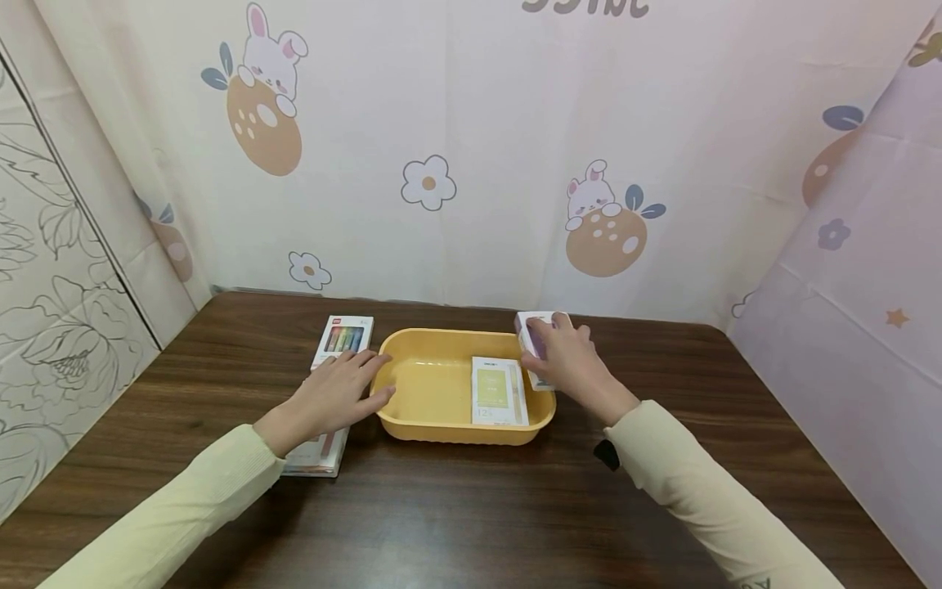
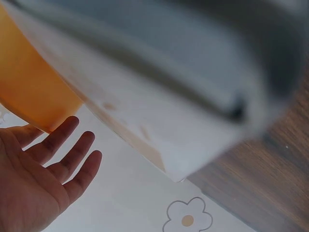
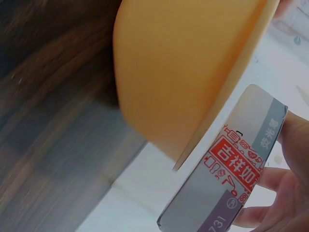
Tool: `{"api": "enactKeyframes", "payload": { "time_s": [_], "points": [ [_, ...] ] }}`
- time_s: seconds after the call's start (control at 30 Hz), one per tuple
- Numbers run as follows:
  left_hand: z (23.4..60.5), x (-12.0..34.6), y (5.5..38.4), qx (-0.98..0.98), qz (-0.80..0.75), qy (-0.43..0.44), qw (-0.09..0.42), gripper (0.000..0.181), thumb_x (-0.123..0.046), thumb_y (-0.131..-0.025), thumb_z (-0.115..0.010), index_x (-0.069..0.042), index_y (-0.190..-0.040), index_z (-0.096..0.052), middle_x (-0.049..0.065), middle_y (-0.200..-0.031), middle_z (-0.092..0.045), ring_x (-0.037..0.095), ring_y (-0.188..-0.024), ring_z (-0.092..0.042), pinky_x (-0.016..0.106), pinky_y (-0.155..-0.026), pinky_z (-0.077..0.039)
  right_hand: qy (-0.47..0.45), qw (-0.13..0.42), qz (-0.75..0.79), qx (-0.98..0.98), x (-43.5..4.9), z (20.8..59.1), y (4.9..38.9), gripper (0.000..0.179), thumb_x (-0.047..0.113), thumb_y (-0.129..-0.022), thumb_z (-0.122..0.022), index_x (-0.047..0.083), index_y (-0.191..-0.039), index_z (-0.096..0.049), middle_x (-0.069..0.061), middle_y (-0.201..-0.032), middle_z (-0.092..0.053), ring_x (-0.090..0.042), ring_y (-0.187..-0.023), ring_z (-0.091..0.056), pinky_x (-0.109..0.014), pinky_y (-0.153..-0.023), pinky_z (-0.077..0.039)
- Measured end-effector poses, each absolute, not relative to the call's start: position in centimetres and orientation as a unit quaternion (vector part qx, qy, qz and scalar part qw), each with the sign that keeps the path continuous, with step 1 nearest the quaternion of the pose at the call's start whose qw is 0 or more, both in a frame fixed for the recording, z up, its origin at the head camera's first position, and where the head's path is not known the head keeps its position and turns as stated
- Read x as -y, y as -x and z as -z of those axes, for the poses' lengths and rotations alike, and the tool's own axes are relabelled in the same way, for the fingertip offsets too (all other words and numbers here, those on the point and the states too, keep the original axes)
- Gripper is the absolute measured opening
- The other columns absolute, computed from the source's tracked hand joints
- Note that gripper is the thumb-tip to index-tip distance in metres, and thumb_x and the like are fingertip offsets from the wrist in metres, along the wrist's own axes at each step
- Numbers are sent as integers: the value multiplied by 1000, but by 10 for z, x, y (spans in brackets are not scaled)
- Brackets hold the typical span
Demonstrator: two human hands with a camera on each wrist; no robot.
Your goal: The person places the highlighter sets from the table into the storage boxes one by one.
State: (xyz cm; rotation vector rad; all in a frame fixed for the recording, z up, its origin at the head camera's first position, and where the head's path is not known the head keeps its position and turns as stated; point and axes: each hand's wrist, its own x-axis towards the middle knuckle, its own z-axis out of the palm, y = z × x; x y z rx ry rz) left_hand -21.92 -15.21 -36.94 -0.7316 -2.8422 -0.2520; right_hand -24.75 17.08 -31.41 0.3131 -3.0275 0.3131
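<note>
In the head view my right hand [image 1: 572, 364] pinches a white-and-purple highlighter box [image 1: 536, 339] over the right end of a yellow plastic basket [image 1: 423, 429]. The right wrist view shows that highlighter box [image 3: 217, 179] tilted near the basket's rim, fingers along one side. A white box with a yellow-green panel [image 1: 499, 393] lies inside the basket, towards its right end. My left hand [image 1: 331, 397] is at the basket's left rim with its fingers spread and loosely bent, gripping nothing; whether it touches the rim I cannot tell.
Left of the basket, partly under my left hand and forearm, lie a white box with a window of coloured pens [image 1: 344, 337] and more flat packs [image 1: 320, 456]. A small black object [image 1: 607, 454] shows beside my right cuff. A patterned curtain [image 1: 486, 245] hangs behind the dark wooden table [image 1: 471, 523].
</note>
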Motion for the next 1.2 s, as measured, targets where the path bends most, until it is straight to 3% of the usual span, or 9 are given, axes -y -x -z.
{"api": "enactKeyframes", "payload": {
  "time_s": [0.97,1.2],
  "points": [
    [369,151,220,961,83,245,93,54,-49,-90,-44,-12,-130,-49,9,-128,-53,32,-114,-51,51,-91,-41,-144,45,-84,985,-118,318,219,54,38,-81,-62,15,-129,-50,-21,-124,-47,-43,-92,-50,-51,-81,-47],
    [369,151,220,961,83,246,92,54,-49,-90,-44,-12,-130,-49,9,-128,-53,32,-115,-51,51,-91,-41,-150,54,-71,985,-113,326,219,49,36,-80,-61,13,-123,-53,-20,-115,-53,-38,-102,-51,-53,-88,-42]
  ]
}}
